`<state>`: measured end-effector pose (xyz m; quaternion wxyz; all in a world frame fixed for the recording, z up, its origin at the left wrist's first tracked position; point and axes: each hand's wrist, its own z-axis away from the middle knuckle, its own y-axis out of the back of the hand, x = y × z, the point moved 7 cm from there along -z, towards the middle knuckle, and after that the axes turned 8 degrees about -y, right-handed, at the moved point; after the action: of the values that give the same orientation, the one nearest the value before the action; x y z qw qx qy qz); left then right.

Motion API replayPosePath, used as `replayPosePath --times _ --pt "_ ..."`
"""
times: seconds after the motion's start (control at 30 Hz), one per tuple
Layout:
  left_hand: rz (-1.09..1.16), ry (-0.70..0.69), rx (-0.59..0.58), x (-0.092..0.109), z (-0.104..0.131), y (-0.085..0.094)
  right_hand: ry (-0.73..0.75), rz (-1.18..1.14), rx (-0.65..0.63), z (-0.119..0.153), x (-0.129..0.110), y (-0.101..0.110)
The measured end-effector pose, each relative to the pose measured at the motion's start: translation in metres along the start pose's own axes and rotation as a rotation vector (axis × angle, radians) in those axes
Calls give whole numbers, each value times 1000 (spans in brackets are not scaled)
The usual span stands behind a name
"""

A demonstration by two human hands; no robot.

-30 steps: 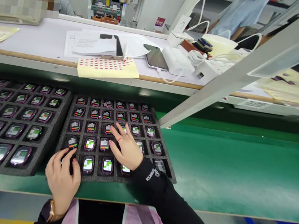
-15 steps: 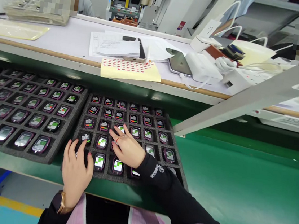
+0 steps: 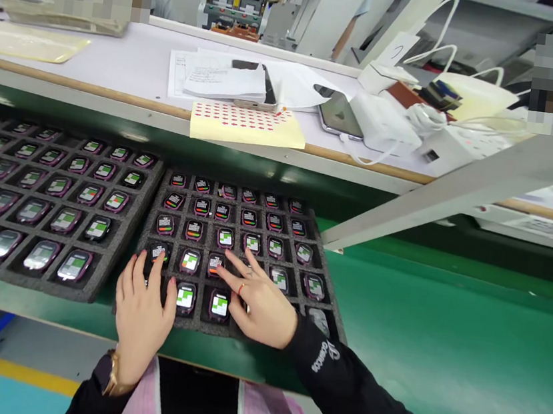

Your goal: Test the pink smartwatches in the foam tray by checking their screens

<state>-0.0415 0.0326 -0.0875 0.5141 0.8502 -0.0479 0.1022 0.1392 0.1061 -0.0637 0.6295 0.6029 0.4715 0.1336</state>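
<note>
Currently: dark grey foam tray (image 3: 203,278) of square purple-rimmed watches (image 3: 190,261); bare left hand (image 3: 144,308) and bare right hand (image 3: 265,303) above, fingers of both spread apart.

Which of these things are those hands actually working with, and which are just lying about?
Apparently in use:
- left hand and right hand
- foam tray under them
- its watches

Seemingly just lying about:
- phone with white cable
- papers
- yellow sheet with red marks
</note>
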Motion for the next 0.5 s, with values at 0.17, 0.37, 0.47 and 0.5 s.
replayPosePath --times 0.17,0.37,0.47,0.5 --pt "-4 -12 17 0 1 1 0 34 -40 -9 3 -5" --pt "-2 -31 18 0 4 0 29 89 -35 -53 6 -11" --pt "5 -31 30 0 4 1 38 101 -53 -73 4 -21" --pt "3 -30 34 0 4 1 33 106 -68 -78 4 -26"
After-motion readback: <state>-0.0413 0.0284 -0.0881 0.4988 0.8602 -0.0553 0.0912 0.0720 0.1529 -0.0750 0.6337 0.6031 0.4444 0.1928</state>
